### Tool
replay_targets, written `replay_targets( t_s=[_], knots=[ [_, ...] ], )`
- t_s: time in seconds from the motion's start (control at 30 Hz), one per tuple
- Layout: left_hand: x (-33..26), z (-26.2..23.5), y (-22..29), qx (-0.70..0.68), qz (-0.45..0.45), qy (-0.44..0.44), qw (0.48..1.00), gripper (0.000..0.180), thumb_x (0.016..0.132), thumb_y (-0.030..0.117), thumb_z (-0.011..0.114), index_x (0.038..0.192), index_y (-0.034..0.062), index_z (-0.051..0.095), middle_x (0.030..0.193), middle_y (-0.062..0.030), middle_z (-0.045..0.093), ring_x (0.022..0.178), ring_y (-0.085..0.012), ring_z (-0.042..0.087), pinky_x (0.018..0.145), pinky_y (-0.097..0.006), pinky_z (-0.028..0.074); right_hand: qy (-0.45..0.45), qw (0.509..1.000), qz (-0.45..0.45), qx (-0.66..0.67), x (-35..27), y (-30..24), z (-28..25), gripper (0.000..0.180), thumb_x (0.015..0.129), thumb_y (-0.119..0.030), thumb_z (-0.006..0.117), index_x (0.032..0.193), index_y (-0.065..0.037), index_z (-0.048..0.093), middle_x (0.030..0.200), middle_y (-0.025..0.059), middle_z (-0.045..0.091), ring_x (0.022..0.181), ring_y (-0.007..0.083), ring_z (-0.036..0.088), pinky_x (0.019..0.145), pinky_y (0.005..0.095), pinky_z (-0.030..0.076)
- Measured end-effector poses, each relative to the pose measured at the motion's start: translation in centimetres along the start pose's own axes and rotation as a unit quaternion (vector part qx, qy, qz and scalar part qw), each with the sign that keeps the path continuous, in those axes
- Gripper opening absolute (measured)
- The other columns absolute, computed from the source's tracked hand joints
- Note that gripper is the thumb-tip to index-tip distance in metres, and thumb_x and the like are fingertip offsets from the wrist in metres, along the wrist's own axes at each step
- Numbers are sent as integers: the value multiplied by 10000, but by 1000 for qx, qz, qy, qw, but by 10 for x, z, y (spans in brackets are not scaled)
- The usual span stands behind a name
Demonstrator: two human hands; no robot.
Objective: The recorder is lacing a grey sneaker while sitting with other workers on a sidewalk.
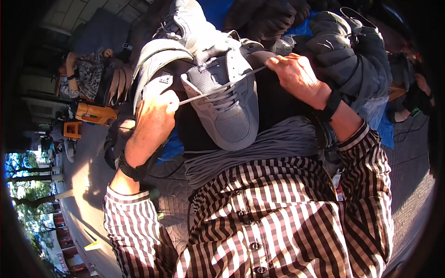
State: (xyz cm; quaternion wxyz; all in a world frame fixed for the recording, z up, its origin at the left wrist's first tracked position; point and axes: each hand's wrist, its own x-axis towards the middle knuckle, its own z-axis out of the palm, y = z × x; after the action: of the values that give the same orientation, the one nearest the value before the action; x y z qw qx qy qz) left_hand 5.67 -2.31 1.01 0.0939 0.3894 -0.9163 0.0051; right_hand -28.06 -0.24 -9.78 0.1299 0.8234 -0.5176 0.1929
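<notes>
A grey mesh sneaker [229, 104] lies in front of me, its toe toward my chest. A grey shoelace [218, 88] runs taut across its eyelets. My left hand [155, 113] pinches the lace's left end beside the shoe. My right hand [296, 74] grips the lace's right end near the shoe's opening. Both wrists wear black bands. A bundle of grey laces [259, 148] lies across my lap just below the sneaker. Further grey sneakers [185, 28] are piled behind it.
A dark puffy jacket [352, 55] lies to the right over a blue sheet [384, 129]. Another person in a patterned top [85, 74] sits at the far left near orange objects [95, 113]. Paved ground [88, 185] spreads at the left.
</notes>
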Motion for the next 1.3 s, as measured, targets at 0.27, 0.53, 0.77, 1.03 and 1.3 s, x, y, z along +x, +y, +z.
replay_targets(
  t_s=[0.27, 0.53, 0.77, 1.03, 1.3],
  knots=[
    [-5, 8, -10, -26, 28, 59, 998, 77, 842, 68, 544, 869, 11, 588, 702, -127, 565, 619, -276, 561, 589, -374, 434, 64, 998, -24, 2, -4, 1, -2, 338, 753, -26, 621, 1090, -39, 593, 927, 126, 664, 852, 271, 654, 766, 337, 504],
    [13, 23, 49, -128, 35, 54, 990, 21, 814, 70, 616, 818, 50, 620, 680, -138, 602, 579, -336, 598, 558, -412, 479, 65, 994, -16, 91, -10, 1, 8, 215, 772, -14, 622, 987, -6, 609, 873, 115, 641, 825, 292, 649, 691, 338, 524],
    [30, 30, 51, -43, 4, -6, 999, 120, 808, 87, 608, 731, -1, 585, 612, -207, 583, 618, -375, 622, 571, -441, 494, 50, 994, -7, 93, -8, -2, 7, 170, 776, -16, 619, 943, -15, 590, 883, 95, 607, 818, 264, 633, 646, 346, 505],
    [32, 19, 41, -84, 1, 11, 996, 103, 761, 30, 615, 716, -8, 532, 543, -153, 511, 485, -288, 547, 503, -360, 430, 58, 994, -28, 86, -6, 1, 7, 268, 724, -15, 627, 990, -33, 596, 903, 93, 610, 812, 262, 637, 673, 331, 506],
    [22, 21, 39, -175, -64, 10, 982, 140, 821, 54, 660, 915, 9, 568, 612, -104, 562, 510, -198, 560, 513, -317, 437, 85, 995, -10, 59, -10, 4, 3, 192, 744, -36, 621, 936, -32, 613, 867, 96, 598, 797, 269, 629, 689, 341, 503]
  ],
)
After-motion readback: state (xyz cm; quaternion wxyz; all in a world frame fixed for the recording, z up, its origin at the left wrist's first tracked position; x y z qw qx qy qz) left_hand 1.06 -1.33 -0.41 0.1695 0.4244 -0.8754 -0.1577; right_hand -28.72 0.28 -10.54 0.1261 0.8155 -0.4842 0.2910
